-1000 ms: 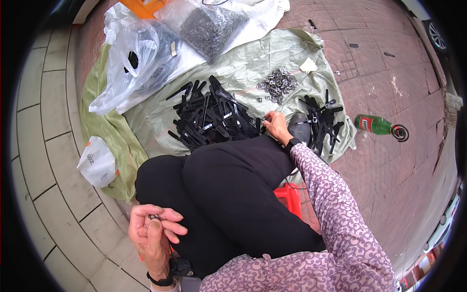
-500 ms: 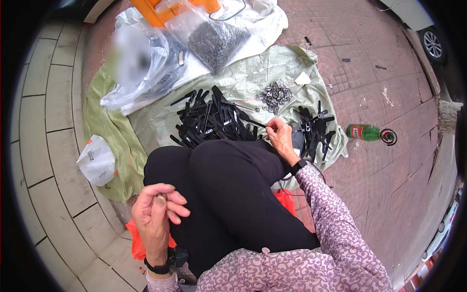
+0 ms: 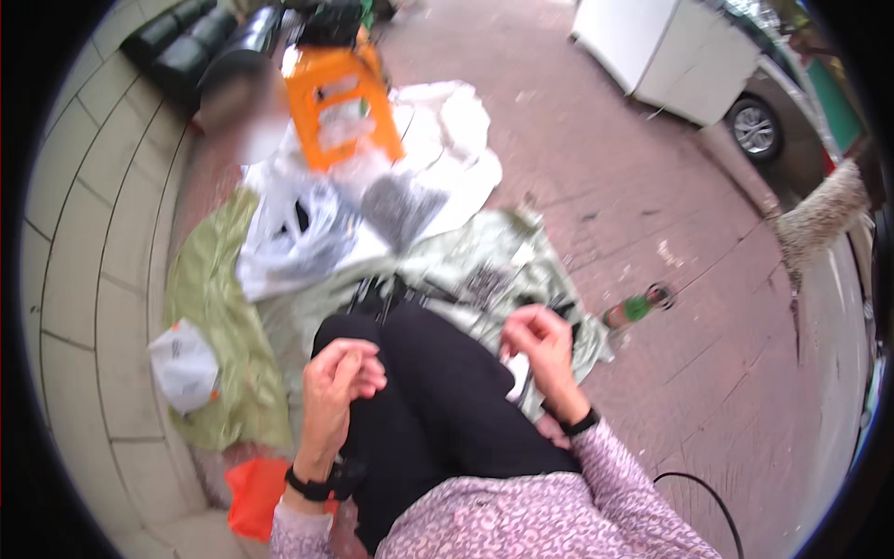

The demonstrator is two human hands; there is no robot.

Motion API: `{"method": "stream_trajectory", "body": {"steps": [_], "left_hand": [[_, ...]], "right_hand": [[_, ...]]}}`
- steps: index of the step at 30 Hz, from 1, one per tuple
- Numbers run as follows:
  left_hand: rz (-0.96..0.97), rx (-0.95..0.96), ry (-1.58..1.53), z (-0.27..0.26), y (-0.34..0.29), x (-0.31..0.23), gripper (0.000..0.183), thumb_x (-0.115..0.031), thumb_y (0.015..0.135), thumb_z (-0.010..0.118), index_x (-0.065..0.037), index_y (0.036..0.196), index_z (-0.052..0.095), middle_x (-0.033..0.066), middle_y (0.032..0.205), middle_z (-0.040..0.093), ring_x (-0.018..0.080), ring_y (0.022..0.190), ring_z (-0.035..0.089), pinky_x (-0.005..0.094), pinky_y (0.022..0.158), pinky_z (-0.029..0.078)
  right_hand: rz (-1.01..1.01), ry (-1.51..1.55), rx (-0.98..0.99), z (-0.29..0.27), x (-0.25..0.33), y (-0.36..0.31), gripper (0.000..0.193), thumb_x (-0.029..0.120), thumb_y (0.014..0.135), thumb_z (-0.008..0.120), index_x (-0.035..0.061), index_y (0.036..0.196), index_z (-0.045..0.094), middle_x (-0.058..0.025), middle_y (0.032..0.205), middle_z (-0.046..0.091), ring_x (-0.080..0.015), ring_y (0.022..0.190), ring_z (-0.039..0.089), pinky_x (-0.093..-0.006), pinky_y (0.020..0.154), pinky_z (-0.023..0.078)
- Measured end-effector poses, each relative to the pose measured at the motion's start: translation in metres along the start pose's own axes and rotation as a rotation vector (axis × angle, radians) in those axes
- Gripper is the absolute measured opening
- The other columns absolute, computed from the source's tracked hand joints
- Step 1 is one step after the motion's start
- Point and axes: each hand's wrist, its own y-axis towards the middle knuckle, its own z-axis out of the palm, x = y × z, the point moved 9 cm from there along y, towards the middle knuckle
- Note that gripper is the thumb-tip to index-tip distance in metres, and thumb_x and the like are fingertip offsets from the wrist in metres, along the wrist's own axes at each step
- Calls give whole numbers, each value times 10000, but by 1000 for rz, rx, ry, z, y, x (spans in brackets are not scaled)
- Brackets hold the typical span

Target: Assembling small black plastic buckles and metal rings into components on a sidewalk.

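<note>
My left hand (image 3: 341,384) is above my left thigh with its fingers curled and the thumb pressed against them; whatever it may hold is hidden. My right hand (image 3: 543,352) hovers over the right side of my lap, fingers bent together in a pinch, and blur hides what may be between them. Just beside it shows a pale object (image 3: 518,376) that I cannot identify. Beyond my knees, black strip-like pieces (image 3: 374,296) lie on a pale green sheet (image 3: 312,312), partly covered by my legs. A pile of small metal pieces (image 3: 486,284) sits farther right.
An orange plastic stool (image 3: 300,93) lies beyond a clear bag of dark small parts (image 3: 402,207). A green bottle (image 3: 629,310) stands to the right. A white bag (image 3: 184,365) lies left, and an orange-red bag (image 3: 251,498) is near my left wrist. Far right is a car wheel (image 3: 753,129).
The view has tilted up, showing more of the far ground. My right hand has come back from the black pieces toward my lap; my left hand has risen slightly and moved right.
</note>
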Motion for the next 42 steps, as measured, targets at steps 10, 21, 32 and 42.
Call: {"method": "stream_trajectory", "body": {"steps": [10,21,32,42], "left_hand": [[168,0,-42,20,-60,-14,132,-81,890,655,14,982,667,36,653,622,62,502,543,172,461,398],[164,247,127,68,-123,-25,158,-52,926,600,-2,1041,696,-14,734,624,42,645,560,188,555,426],[17,328,-102,68,-90,-12,191,-135,960,569,4,1005,692,15,785,641,62,659,561,183,603,436],[-182,471,-260,105,-60,32,121,-81,936,587,6,883,653,73,720,656,80,570,573,177,533,431]], "right_hand": [[42,94,411,63,48,-102,101,82,933,625,19,1011,633,-22,812,667,-60,657,616,-187,575,488],[364,59,876,112,25,-140,208,215,992,569,30,1048,646,0,755,643,-56,628,597,-186,551,459],[242,-149,474,93,49,-132,225,137,925,671,32,1124,664,29,805,619,-26,664,492,-185,566,391],[70,-170,298,74,95,-148,373,118,978,575,100,1348,537,46,666,531,-20,583,449,-195,509,347]]}}
